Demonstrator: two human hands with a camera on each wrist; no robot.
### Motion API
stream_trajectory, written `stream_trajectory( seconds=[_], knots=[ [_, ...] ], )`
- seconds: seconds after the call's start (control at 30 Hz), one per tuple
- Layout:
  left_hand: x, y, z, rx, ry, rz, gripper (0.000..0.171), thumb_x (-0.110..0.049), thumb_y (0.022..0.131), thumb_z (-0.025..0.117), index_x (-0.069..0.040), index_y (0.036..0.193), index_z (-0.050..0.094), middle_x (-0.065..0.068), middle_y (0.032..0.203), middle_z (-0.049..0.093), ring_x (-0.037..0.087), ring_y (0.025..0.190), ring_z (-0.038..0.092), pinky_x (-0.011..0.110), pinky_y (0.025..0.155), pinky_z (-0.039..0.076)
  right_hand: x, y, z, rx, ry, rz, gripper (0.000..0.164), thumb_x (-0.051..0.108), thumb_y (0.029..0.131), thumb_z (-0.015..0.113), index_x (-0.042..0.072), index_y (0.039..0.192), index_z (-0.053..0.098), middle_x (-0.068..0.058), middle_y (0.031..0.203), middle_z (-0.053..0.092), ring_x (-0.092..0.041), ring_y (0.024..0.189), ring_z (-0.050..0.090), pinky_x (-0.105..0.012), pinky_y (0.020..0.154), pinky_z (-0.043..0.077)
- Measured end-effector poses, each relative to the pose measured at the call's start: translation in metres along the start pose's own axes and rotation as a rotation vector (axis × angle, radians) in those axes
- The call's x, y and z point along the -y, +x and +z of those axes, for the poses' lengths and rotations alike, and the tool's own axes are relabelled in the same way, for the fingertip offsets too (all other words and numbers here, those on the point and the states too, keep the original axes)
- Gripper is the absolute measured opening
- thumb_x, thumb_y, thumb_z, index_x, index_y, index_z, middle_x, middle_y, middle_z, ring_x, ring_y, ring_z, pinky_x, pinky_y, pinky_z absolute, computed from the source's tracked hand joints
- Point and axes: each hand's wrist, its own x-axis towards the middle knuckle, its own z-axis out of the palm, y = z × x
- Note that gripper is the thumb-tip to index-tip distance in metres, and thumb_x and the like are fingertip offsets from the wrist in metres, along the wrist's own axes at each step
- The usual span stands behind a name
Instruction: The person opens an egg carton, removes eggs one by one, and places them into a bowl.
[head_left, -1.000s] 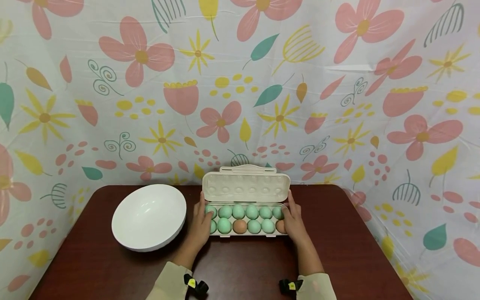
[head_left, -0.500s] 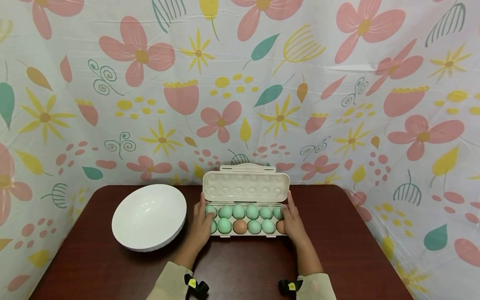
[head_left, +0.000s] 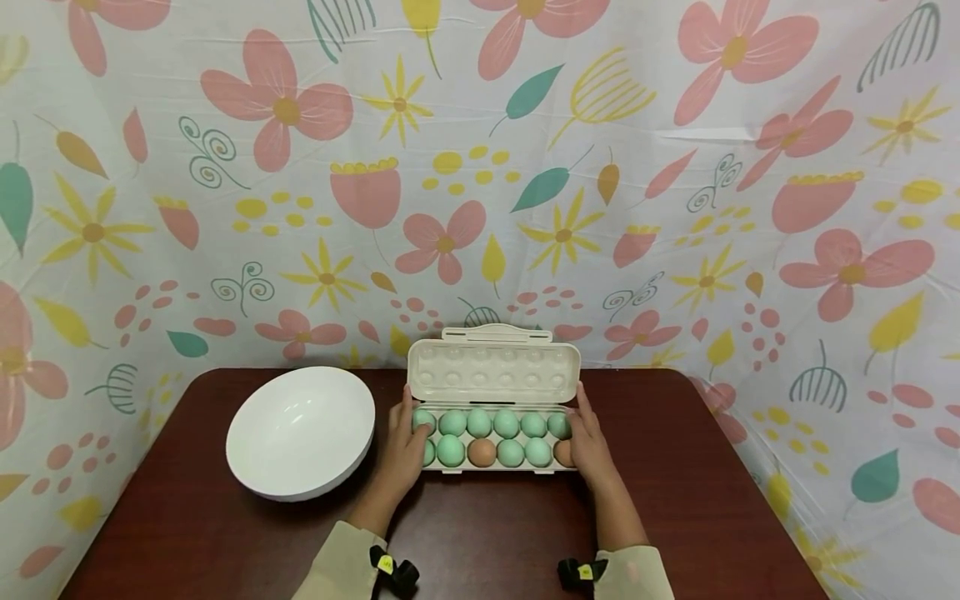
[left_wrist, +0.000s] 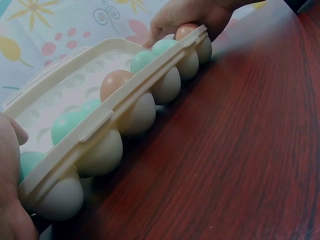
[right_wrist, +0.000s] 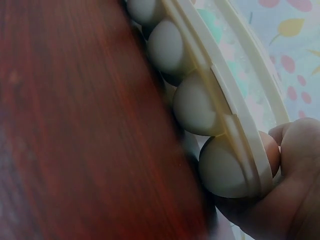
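A cream-coloured egg carton [head_left: 493, 390] is at the back middle of the table, its lid raised toward the wall. Two rows of eggs fill it, mostly pale green, such as one green egg [head_left: 451, 451], along with a brown egg [head_left: 482, 453] in the front row and another brown egg [right_wrist: 270, 152] at the right end. My left hand [head_left: 402, 450] grips the carton's left end, thumb over the rim by the eggs. At the opposite end, my right hand [head_left: 591, 446] holds it the same way. Both hands partly cover the end eggs.
A large white bowl [head_left: 300, 433] stands to the left of the carton, close to my left forearm. The dark red-brown wooden table [head_left: 495, 525] ends at a flower-patterned cloth [head_left: 442, 242] hanging behind it.
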Motion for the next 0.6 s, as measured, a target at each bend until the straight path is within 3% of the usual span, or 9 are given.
stream_trajectory(
  seconds=[0.17,0.27,0.33,0.4,0.53,0.6],
  knots=[
    [0.0,0.0,0.0,0.009,0.006,0.005,0.074,-0.022,0.106,0.043,-0.032,0.162,-0.004,0.005,0.151,0.033,0.03,0.14,0.037,0.055,0.11,0.034,0.002,-0.001,-0.006,0.039,0.053,0.046,0.056,0.032,0.112,0.026,0.048,0.159,0.0,-0.02,0.164,0.02,-0.04,0.152,0.021,-0.063,0.122,0.014],
    [-0.001,0.0,0.0,0.011,0.007,0.004,0.075,-0.022,0.106,0.044,-0.033,0.162,-0.004,0.005,0.152,0.032,0.029,0.136,0.039,0.053,0.108,0.035,0.003,-0.001,-0.012,0.05,0.053,0.093,0.055,0.031,0.112,0.025,0.053,0.157,0.002,-0.017,0.165,0.026,-0.036,0.149,0.029,-0.057,0.119,0.022],
    [-0.001,0.0,0.0,0.009,0.008,0.006,0.075,-0.022,0.105,0.045,-0.032,0.162,-0.004,0.005,0.152,0.032,0.028,0.136,0.039,0.053,0.108,0.035,0.003,-0.001,-0.015,0.043,0.032,0.102,0.056,0.029,0.111,0.026,0.055,0.156,0.006,-0.015,0.159,0.036,-0.034,0.134,0.044,-0.05,0.11,0.031],
    [0.0,0.0,0.0,0.007,0.011,0.007,0.076,-0.022,0.105,0.045,-0.032,0.162,-0.004,0.006,0.152,0.032,0.028,0.135,0.04,0.052,0.107,0.036,0.002,-0.002,-0.018,0.035,0.015,0.102,0.058,0.025,0.109,0.028,0.056,0.155,0.011,-0.014,0.153,0.044,-0.027,0.105,0.054,-0.041,0.095,0.039],
    [0.0,-0.001,-0.001,0.0,0.018,0.008,0.076,-0.022,0.105,0.046,-0.033,0.162,-0.003,0.005,0.152,0.033,0.027,0.125,0.044,0.047,0.101,0.038,-0.002,-0.003,-0.023,0.05,-0.005,0.08,0.065,0.017,0.106,0.031,0.058,0.154,0.015,-0.015,0.146,0.047,-0.018,0.068,0.043,-0.032,0.071,0.043],
    [-0.001,-0.001,-0.001,-0.003,0.028,0.008,0.076,-0.022,0.105,0.046,-0.033,0.162,-0.003,0.005,0.152,0.033,0.026,0.119,0.046,0.044,0.096,0.039,-0.003,-0.003,-0.024,0.059,-0.008,0.071,0.067,0.013,0.106,0.031,0.056,0.155,0.015,-0.017,0.146,0.047,-0.016,0.068,0.045,-0.03,0.067,0.043]
  ],
)
